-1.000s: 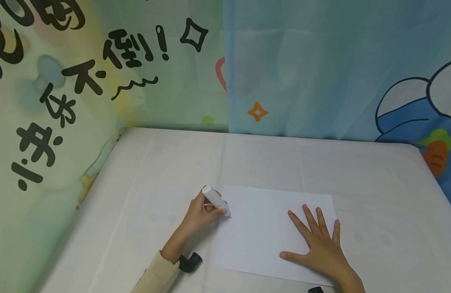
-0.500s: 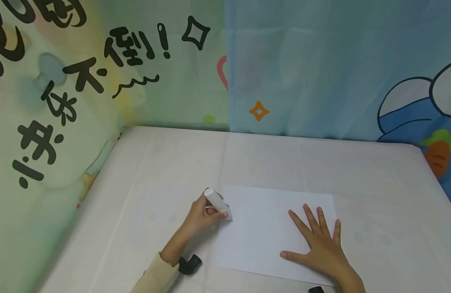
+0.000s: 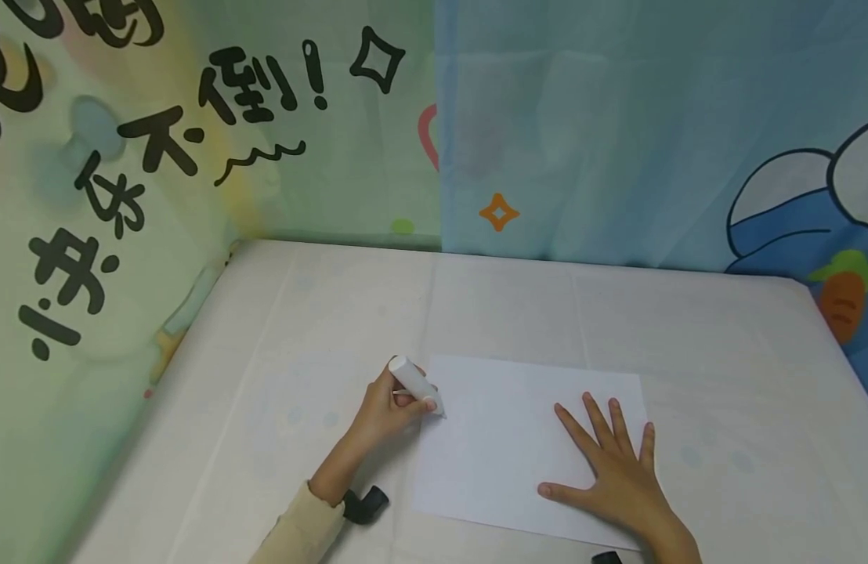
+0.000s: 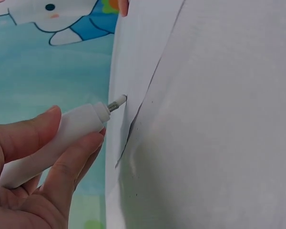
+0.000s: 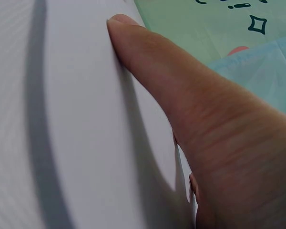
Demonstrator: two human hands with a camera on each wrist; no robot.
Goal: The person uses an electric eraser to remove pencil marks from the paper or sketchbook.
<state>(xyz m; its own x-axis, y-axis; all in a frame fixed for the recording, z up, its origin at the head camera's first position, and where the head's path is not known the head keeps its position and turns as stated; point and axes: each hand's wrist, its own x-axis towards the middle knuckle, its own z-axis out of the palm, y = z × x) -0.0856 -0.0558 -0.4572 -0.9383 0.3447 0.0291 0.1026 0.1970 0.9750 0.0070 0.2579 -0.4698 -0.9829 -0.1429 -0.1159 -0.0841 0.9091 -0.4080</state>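
Note:
My left hand (image 3: 381,411) grips a thick white electric eraser (image 3: 416,384) between thumb and fingers, tilted down toward the paper's left edge. In the left wrist view the electric eraser (image 4: 81,124) has a metal collar and a small pale tip. That tip is at the sheet of white paper (image 4: 133,62); whether it presses on the surface is hard to tell. On the right part of the paper (image 3: 497,446) lies my right hand (image 3: 613,478), flat with fingers spread. Its thumb (image 5: 152,57) rests on the sheet in the right wrist view. No marks show on the paper.
A white cloth covers the table (image 3: 335,305). Printed curtains stand behind it and along its left side (image 3: 321,188). A black strap piece (image 3: 366,507) sits by my left wrist, and another dark piece (image 3: 606,558) shows at the bottom edge.
The electric eraser's tip slid slightly down along the paper's left edge, then back up to about its earlier place. My right hand stayed still on the paper.

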